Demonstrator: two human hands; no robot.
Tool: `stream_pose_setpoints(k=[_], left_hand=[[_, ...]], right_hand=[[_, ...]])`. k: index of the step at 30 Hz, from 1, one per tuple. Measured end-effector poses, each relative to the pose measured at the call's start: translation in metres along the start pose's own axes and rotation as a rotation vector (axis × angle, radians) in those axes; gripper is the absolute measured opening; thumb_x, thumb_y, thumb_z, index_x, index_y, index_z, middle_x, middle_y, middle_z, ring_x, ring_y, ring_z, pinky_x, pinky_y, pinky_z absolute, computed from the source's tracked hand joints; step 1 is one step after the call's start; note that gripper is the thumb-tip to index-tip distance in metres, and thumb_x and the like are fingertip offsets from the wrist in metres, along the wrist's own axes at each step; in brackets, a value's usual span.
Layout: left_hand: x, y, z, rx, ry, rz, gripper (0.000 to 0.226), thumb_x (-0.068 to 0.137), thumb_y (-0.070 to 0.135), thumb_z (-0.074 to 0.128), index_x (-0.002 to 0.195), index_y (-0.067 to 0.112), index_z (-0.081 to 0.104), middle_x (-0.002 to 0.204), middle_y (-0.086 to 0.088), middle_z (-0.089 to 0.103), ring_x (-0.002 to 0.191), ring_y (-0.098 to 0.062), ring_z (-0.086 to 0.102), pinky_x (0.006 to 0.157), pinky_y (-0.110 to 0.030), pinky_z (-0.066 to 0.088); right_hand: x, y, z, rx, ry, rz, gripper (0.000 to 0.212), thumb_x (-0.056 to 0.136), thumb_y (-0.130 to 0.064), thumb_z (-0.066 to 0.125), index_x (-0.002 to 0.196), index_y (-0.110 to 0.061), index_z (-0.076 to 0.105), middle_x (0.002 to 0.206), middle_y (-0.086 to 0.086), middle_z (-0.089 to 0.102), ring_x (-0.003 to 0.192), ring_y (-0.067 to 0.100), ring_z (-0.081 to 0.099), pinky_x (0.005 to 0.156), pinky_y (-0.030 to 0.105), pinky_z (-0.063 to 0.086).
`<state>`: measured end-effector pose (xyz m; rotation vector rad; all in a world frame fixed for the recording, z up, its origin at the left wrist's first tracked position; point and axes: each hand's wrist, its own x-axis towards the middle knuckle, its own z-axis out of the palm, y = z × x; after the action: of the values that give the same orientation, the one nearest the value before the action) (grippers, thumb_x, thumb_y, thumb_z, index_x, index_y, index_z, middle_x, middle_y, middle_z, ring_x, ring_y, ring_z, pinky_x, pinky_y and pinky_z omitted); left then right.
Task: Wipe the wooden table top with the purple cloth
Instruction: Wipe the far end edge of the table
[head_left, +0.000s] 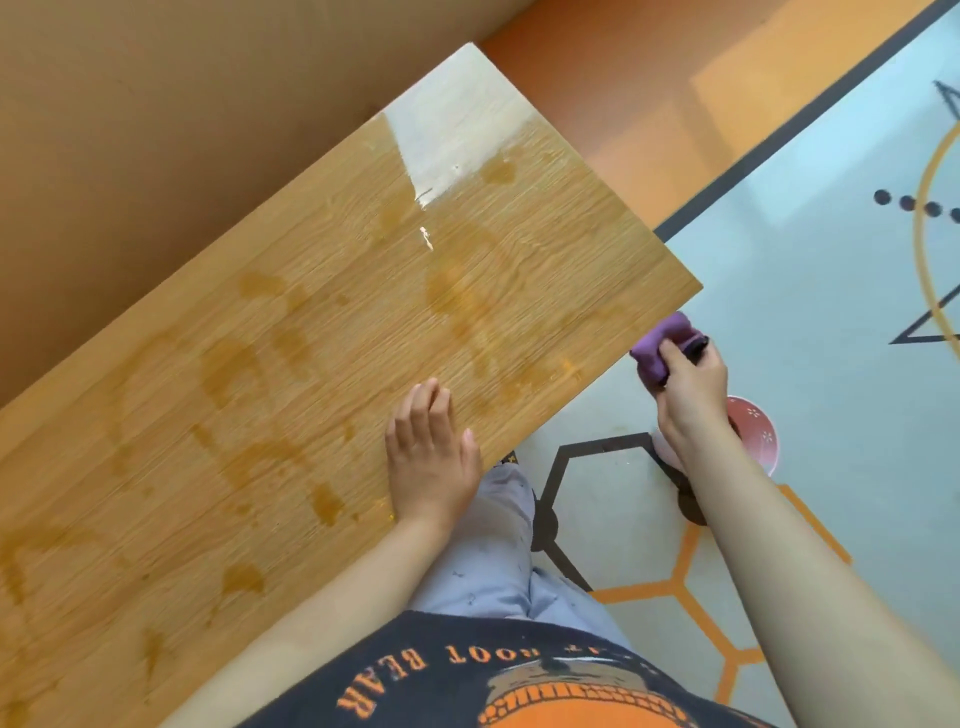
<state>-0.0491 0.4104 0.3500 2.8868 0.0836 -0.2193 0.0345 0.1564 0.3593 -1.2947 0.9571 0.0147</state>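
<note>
Nearest the camera, below the wooden table (311, 338), a dark shirt (519, 675) with orange print fills the bottom edge, and pale grey trousers (498, 561) show just off the table's near edge. The left hand (431, 457) lies flat on the table close to that edge, palm down with the fingers straight and together, holding nothing. Amber wet patches (327, 501) are scattered over the table top to the left of this hand and beyond it. The right hand (691, 389) is off the table, just past its right corner and over the patterned floor mat (805, 312); its fingers are curled round the bunched purple cloth (660, 348), which does not touch the wood. A small dark thing sits against the cloth in the same grip; what it is cannot be told. Under the right wrist, on the mat beside the table, stands a pink bowl (753, 431). The table's far end shines with a white glare, and a tan wall (156, 130) runs along its far long side
</note>
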Motion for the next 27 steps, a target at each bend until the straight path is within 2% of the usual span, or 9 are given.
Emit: stream_pose_setpoints(k=[2,6,9,14,18,21,25,27], left_hand=[[0.000,0.001,0.001,-0.003,-0.013,-0.004,0.052,0.087,0.035,0.039,0.132,0.007,0.036,0.141,-0.009,0.034,0.134,-0.029,0.030,0.108,-0.046,0.028],[0.001,0.002,-0.001,0.000,-0.013,0.001,0.054,0.087,0.034,0.039,0.132,0.005,0.036,0.141,-0.011,0.033,0.133,-0.031,0.030,0.109,-0.049,0.026],[0.003,0.004,-0.001,0.008,-0.001,0.006,0.054,0.086,0.033,0.039,0.132,0.004,0.036,0.140,-0.012,0.034,0.133,-0.031,0.031,0.110,-0.048,0.024],[0.003,0.006,-0.004,0.021,0.003,-0.003,0.054,0.085,0.033,0.039,0.131,0.005,0.035,0.139,-0.011,0.034,0.132,-0.031,0.031,0.111,-0.046,0.023],[0.004,0.008,-0.005,0.036,0.001,-0.024,0.054,0.085,0.033,0.037,0.132,0.005,0.035,0.139,-0.011,0.034,0.132,-0.030,0.031,0.113,-0.045,0.020],[0.004,0.009,-0.006,0.037,0.001,-0.036,0.054,0.084,0.033,0.037,0.131,0.005,0.035,0.138,-0.011,0.035,0.131,-0.031,0.033,0.111,-0.046,0.023],[0.002,0.011,-0.008,0.046,-0.008,-0.057,0.053,0.082,0.033,0.038,0.127,0.005,0.038,0.136,-0.013,0.037,0.128,-0.031,0.035,0.106,-0.045,0.026],[0.003,0.013,-0.008,0.047,-0.007,-0.064,0.052,0.082,0.032,0.039,0.126,0.005,0.040,0.135,-0.013,0.038,0.128,-0.031,0.036,0.104,-0.044,0.025]], right_hand=[[0.001,0.001,0.001,-0.020,0.007,0.010,0.011,0.089,-0.003,0.047,0.097,-0.010,0.047,0.073,0.008,0.054,0.059,0.010,0.046,0.076,0.029,0.047],[-0.035,0.028,0.012,-0.030,-0.092,0.099,0.012,0.094,0.002,0.042,0.087,-0.007,0.046,0.059,0.001,0.045,0.055,0.010,0.041,0.071,0.027,0.048],[-0.044,0.028,0.014,-0.009,-0.134,0.156,0.015,0.094,0.004,0.041,0.086,-0.008,0.046,0.061,0.005,0.045,0.058,0.012,0.044,0.073,0.029,0.050],[0.004,-0.015,0.001,-0.027,-0.088,0.070,0.026,0.086,0.012,0.036,0.098,-0.009,0.046,0.061,0.009,0.049,0.047,0.012,0.035,0.061,0.023,0.044],[0.055,-0.039,-0.016,-0.078,-0.087,0.026,0.026,0.084,0.012,0.034,0.100,-0.005,0.045,0.064,0.011,0.047,0.047,0.012,0.037,0.054,0.021,0.044],[0.069,-0.048,-0.027,-0.146,-0.203,0.039,0.025,0.084,0.012,0.033,0.099,-0.003,0.046,0.067,0.011,0.045,0.051,0.012,0.039,0.058,0.023,0.046],[0.079,-0.072,-0.039,-0.137,-0.261,0.103,0.013,0.095,0.004,0.038,0.093,-0.006,0.047,0.080,0.010,0.053,0.071,0.014,0.051,0.077,0.030,0.051],[0.090,-0.096,-0.041,-0.217,-0.336,0.048,0.014,0.094,0.002,0.040,0.086,-0.007,0.047,0.077,0.007,0.050,0.072,0.015,0.048,0.076,0.028,0.048]])
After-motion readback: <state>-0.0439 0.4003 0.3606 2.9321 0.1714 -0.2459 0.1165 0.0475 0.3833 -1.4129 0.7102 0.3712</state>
